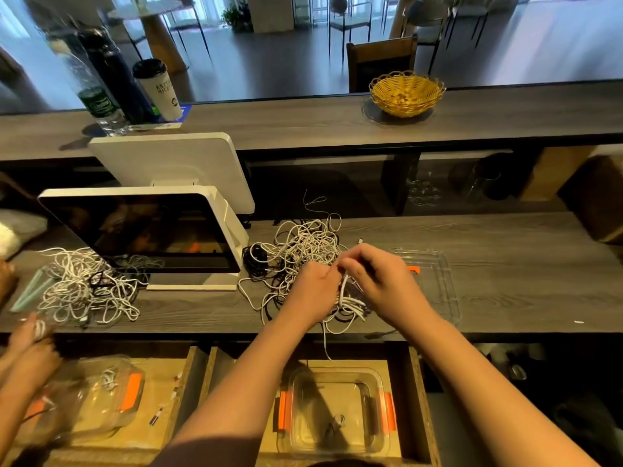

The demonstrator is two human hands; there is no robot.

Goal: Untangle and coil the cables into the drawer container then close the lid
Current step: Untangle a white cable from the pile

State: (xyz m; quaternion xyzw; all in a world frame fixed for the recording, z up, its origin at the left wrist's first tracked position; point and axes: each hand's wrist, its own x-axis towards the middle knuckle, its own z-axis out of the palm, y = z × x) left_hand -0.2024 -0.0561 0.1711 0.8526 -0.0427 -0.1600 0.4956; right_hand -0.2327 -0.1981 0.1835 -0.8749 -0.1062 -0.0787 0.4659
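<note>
Both hands work at the coiling step: the left hand (pixel 315 291) and right hand (pixel 377 281) pinch a white cable (pixel 350 303) beside the tangled pile (pixel 303 251) on the counter (pixel 505 264), and next the finished coil probably must go down into the open container (pixel 337 412) in the drawer (pixel 418 399).

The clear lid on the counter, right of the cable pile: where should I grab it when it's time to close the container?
Take the clear lid by its right long edge, coming from the right. It lies flat on the counter, so fingers must hook under the rim. The right hand and cable pile crowd its left edge; the right side is open.
</note>
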